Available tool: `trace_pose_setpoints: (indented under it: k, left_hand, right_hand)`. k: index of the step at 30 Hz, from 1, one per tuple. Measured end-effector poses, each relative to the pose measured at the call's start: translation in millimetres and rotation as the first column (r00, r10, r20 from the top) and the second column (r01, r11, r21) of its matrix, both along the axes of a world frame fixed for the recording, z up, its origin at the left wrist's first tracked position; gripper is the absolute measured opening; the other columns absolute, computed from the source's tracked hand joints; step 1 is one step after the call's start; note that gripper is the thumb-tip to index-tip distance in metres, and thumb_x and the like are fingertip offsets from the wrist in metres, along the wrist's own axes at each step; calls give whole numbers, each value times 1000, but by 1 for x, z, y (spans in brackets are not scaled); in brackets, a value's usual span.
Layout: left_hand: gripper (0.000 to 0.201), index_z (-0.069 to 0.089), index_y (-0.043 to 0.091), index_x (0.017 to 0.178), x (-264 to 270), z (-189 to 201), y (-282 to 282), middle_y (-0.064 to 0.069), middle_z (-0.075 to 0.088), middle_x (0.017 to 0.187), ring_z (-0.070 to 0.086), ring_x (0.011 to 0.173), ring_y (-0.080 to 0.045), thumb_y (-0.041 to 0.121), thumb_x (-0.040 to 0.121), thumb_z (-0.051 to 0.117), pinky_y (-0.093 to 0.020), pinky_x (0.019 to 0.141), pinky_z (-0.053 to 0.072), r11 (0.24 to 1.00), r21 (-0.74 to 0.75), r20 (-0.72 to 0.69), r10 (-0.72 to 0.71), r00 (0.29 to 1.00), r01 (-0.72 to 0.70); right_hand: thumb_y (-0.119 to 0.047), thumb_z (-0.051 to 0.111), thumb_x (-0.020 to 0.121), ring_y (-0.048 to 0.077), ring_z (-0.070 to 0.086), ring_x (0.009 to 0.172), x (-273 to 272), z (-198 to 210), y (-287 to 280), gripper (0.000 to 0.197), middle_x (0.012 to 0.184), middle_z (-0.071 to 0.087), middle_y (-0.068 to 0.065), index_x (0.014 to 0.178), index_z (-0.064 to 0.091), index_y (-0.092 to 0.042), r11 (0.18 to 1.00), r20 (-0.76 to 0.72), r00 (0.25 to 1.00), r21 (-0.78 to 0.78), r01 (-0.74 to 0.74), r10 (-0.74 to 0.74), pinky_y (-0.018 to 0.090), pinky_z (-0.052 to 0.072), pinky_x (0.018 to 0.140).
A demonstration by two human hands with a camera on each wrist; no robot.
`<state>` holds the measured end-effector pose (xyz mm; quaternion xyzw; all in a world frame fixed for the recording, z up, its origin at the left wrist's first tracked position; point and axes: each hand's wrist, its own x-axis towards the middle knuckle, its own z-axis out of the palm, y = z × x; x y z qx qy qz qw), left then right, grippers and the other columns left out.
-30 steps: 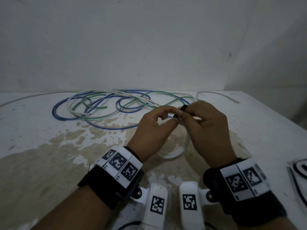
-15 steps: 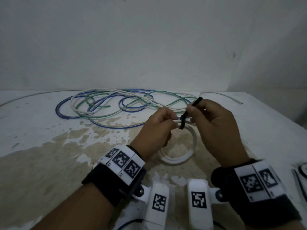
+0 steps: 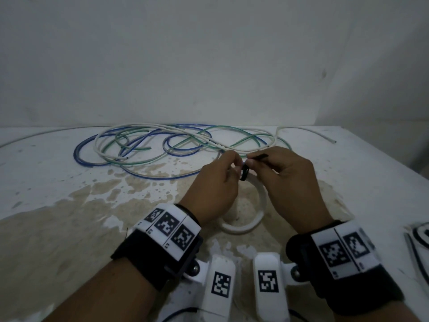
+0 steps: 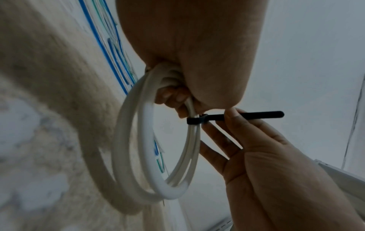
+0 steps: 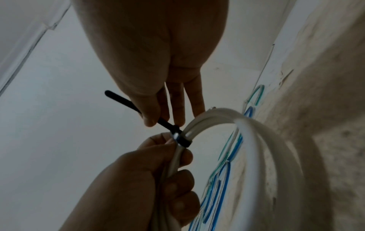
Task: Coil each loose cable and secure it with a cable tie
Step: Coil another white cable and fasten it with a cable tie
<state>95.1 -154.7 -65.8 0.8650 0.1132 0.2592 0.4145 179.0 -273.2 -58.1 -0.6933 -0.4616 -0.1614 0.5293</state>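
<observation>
From the head view, the left hand (image 3: 214, 187) is gripping the top of a white coiled cable (image 3: 241, 226), and the right hand (image 3: 287, 182) is pinching the free tail of a black cable tie (image 3: 245, 173) that is wrapping the coil just between the two sets of fingertips. Both hands are hovering above the stained table (image 3: 58, 217), backs up, with the lower arc of the coil hanging down toward the surface between the wrists. Behind them one heap of loose cables (image 3: 148, 145) is lying, showing blue, green and white strands; their exact number cannot be told.

From the left wrist view, the left hand's curled fingers (image 4: 173, 96) are clenching the coil's several white turns at its upper side. The tie is sitting just below that grip, its head against the bundle, its tail sticking out sideways. The right hand's thumb and forefinger are pinching that tail near the head, while its other fingers are reaching straight behind the coil.

From the right wrist view, one tie is showing, its band cinching the turns right above the left fist. The right thumb (image 5: 148, 115) is pressing the tail beside the forefinger; two more fingers are lying extended, touching the coil.
</observation>
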Motion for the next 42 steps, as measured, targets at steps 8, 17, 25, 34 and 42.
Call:
trace_pose_setpoints:
  k: [8, 17, 25, 34, 42]
  left_hand:
    - [14, 47, 37, 106, -3, 3, -5, 26, 58, 67, 51, 60, 12, 25, 99, 46, -7, 57, 35, 986, -43, 41, -158, 987, 160]
    - [2, 54, 22, 94, -6, 6, -8, -9, 65, 86, 57, 79, -13, 21, 94, 57, -24, 68, 42, 992, 47, 67, -119, 991, 116]
    - [12, 55, 15, 87, -3, 5, -3, 12, 49, 56, 37, 43, -5, 10, 95, 48, -24, 46, 31, 920, -369, 16, -137, 990, 133]
    - [13, 51, 8, 89, 0, 3, -4, 0, 44, 62, 32, 39, -7, 14, 99, 45, -20, 41, 28, 899, -429, -33, -108, 994, 84]
    - [16, 55, 28, 99, -1, 6, -7, 7, 42, 61, 29, 40, -6, 15, 99, 46, -18, 40, 25, 847, -500, 30, -193, 981, 182]
  right_hand:
    - [-20, 65, 84, 17, 66, 81, 2, 2, -2, 13, 80, 70, -1, 82, 75, -12, 998, -135, 991, 45, 31, -25, 48, 54, 75]
    - [-20, 61, 87, 19, 64, 78, 1, 10, -7, 16, 75, 65, -4, 83, 71, -9, 985, -106, 990, 139, 105, -90, 44, 54, 73]
    - [-15, 67, 86, 5, 62, 79, 3, 3, -2, 10, 82, 69, -7, 81, 70, -22, 990, -148, 989, -142, -17, -4, 17, 46, 71]
    - [-8, 68, 78, 13, 62, 68, 8, -5, -1, 8, 73, 70, 4, 81, 75, -10, 991, 211, 977, -114, 63, -37, 25, 47, 67]
    - [-12, 68, 83, 10, 60, 75, 5, 1, -4, 8, 74, 71, 2, 82, 76, -13, 992, 11, 996, -93, 89, -88, 16, 43, 67]
